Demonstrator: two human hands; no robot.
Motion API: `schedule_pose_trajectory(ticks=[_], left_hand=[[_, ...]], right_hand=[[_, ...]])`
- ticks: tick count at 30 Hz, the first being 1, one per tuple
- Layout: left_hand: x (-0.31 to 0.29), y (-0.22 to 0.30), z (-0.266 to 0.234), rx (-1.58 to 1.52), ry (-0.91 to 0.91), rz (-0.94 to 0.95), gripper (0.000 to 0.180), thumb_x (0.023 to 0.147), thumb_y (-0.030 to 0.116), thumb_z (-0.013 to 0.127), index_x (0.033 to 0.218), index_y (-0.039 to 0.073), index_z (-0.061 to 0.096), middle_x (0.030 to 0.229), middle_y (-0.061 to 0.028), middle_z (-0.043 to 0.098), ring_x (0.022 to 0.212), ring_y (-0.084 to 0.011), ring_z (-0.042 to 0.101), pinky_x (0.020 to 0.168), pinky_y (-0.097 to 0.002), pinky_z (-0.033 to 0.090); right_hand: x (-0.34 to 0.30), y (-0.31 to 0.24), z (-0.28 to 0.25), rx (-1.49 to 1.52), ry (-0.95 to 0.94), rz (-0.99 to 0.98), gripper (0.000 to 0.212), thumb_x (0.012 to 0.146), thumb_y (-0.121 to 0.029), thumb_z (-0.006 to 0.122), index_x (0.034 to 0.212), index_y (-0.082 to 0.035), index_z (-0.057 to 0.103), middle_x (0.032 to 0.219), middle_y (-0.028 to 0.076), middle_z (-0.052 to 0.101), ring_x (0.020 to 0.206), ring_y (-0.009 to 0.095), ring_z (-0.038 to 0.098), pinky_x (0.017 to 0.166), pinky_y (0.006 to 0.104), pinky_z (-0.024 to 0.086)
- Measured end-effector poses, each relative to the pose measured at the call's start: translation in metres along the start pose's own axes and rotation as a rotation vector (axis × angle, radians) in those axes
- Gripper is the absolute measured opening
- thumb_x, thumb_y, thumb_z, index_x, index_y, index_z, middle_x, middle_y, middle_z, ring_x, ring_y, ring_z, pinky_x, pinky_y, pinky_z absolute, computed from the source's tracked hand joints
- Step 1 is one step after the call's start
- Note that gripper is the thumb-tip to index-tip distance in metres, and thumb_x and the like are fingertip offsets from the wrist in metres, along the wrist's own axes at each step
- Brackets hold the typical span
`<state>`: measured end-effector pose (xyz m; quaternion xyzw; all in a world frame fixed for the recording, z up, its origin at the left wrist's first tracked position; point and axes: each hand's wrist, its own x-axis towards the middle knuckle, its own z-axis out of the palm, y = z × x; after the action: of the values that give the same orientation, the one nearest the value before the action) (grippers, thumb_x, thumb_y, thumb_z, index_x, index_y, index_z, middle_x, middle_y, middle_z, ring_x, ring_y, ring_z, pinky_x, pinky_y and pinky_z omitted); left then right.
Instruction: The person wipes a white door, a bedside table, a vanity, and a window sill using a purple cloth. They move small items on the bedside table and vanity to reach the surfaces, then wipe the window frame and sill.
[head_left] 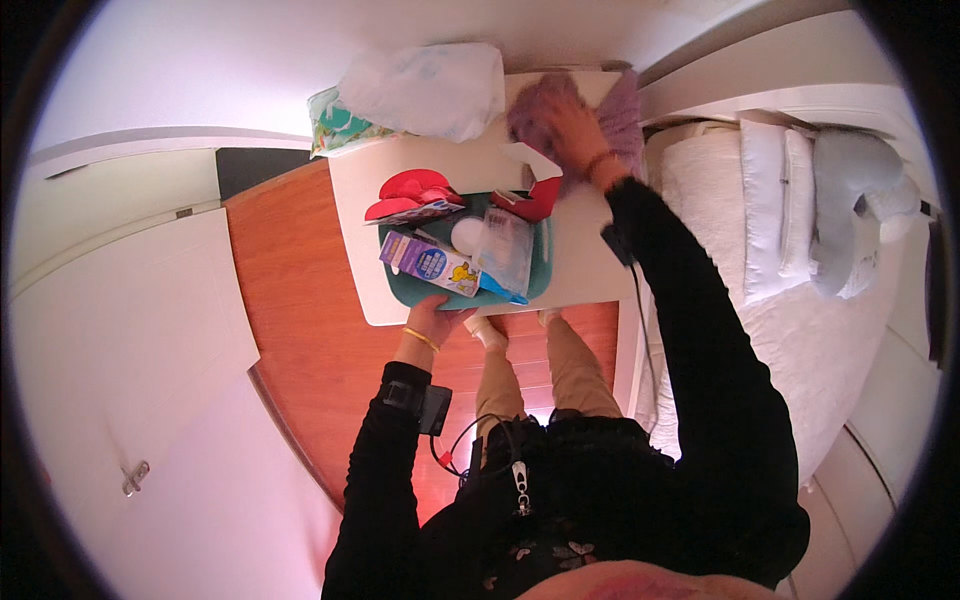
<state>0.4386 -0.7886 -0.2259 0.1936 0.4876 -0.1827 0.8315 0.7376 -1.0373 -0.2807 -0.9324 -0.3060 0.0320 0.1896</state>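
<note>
At the near edge of a white table point(355, 250), my left hand point(435, 318) grips the rim of a teal tray point(542, 262). The tray holds a white and purple carton point(425, 262), a clear plastic pack point(503, 245), a round white item point(466, 235), red packaging point(415, 192) and an open red and white box point(532, 195). Toward the table's far right, my right hand point(575, 130) lies on a crumpled purple cloth point(625, 115), its fingers bent into the fabric. Those fingertips are slightly blurred and partly lost in the folds.
A white plastic bag point(430, 90) and a green patterned package point(335, 120) rest along the table's back left, by the wall. On the right is a bed point(700, 190) with pale bedding and a grey neck pillow point(850, 200). A cable point(645, 330) hangs from my right sleeve.
</note>
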Motion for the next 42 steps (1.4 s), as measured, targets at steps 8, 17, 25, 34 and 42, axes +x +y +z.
schedule_pose_trajectory(ticks=[8,17,25,34,42], left_hand=[[0.004,0.001,-0.005,0.063,0.006,0.018,0.046,0.082,0.002,0.045,0.126,-0.008,0.034,0.124,-0.0239,0.046,0.108,-0.0436,0.051,0.09,-0.0521,0.048],[-0.014,0.0,0.003,0.094,-0.065,-0.008,0.045,0.082,0.001,0.047,0.126,-0.007,0.036,0.122,-0.0219,0.05,0.108,-0.039,0.053,0.092,-0.0474,0.048],[-0.01,-0.017,0.082,0.044,-0.193,-0.099,0.045,0.083,-0.001,0.046,0.126,-0.008,0.034,0.128,-0.0239,0.043,0.117,-0.0398,0.044,0.099,-0.0508,0.041],[0.126,-0.042,0.23,-0.05,-0.3,-0.016,0.041,0.085,-0.001,0.037,0.125,-0.01,0.033,0.122,-0.0313,0.044,0.115,-0.0455,0.044,0.098,-0.0538,0.041],[0.156,-0.027,0.262,-0.097,-0.241,0.045,0.036,0.088,0.009,0.043,0.116,-0.012,0.037,0.117,-0.0327,0.047,0.111,-0.0471,0.047,0.096,-0.0555,0.042]], right_hand=[[-0.175,-0.041,-0.036,-0.014,-0.233,-0.144,0.05,0.075,-0.012,0.056,0.123,-0.026,0.051,0.141,0.002,0.035,0.129,0.03,0.033,0.106,0.0533,0.022],[-0.018,0.038,-0.012,-0.062,0.069,0.509,0.057,0.08,-0.023,0.059,0.133,-0.026,0.04,0.143,0.004,0.032,0.129,0.033,0.032,0.1,0.055,0.031],[-0.196,-0.056,-0.018,0.027,0.078,0.399,0.056,0.078,-0.013,0.054,0.132,-0.007,0.04,0.143,0.02,0.024,0.127,0.04,0.029,0.105,0.0461,0.027],[-0.262,-0.069,-0.002,0.017,-0.056,0.57,0.064,0.076,-0.022,0.063,0.135,-0.019,0.039,0.145,0.015,0.022,0.12,0.047,0.031,0.098,0.0512,0.032],[-0.264,-0.066,0.001,-0.014,0.034,0.478,0.067,0.075,-0.023,0.065,0.136,-0.02,0.037,0.147,0.014,0.019,0.121,0.044,0.032,0.1,0.0497,0.03]])
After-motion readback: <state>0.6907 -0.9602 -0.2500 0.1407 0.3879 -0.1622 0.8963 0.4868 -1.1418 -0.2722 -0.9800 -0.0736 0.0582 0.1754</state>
